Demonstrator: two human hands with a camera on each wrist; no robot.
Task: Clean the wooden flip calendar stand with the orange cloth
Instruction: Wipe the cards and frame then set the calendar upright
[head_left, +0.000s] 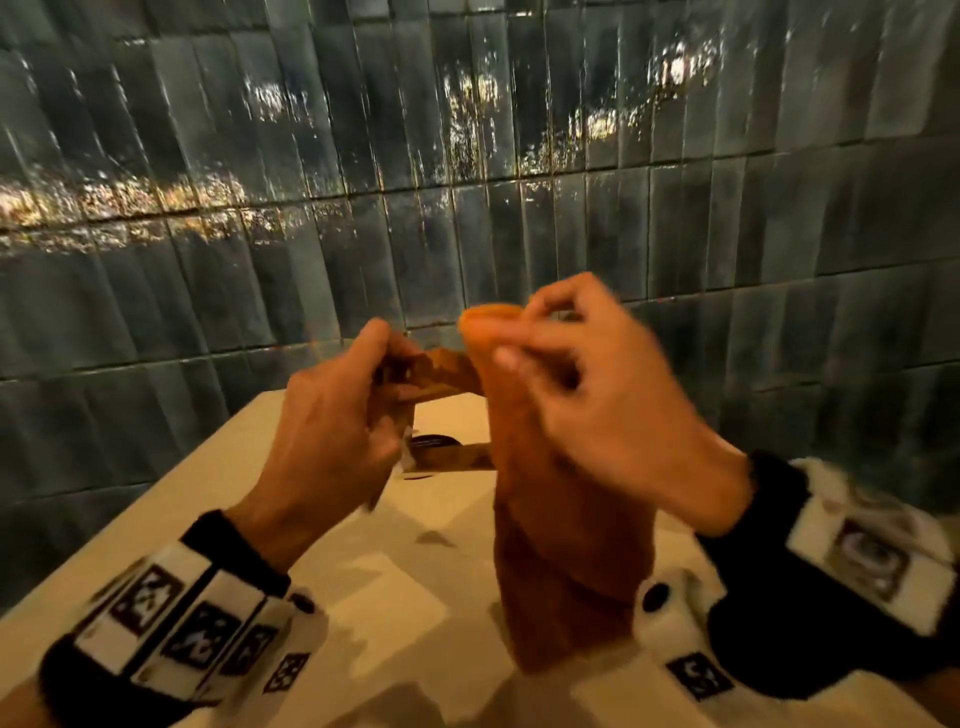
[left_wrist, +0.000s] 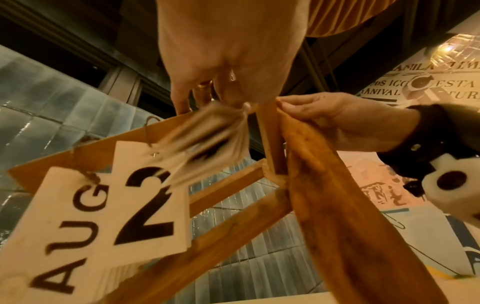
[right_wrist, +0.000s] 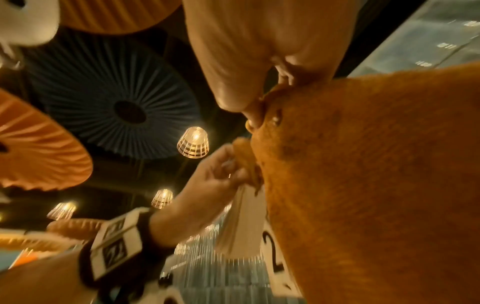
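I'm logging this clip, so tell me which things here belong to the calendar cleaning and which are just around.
In the job:
- wooden flip calendar stand with white AUG and 2 cards
- long orange cloth
- left hand, holding the stand's top
- right hand, pinching the cloth

Just around:
- pale table
- glossy grey-green tiled wall
- caged ceiling lamps
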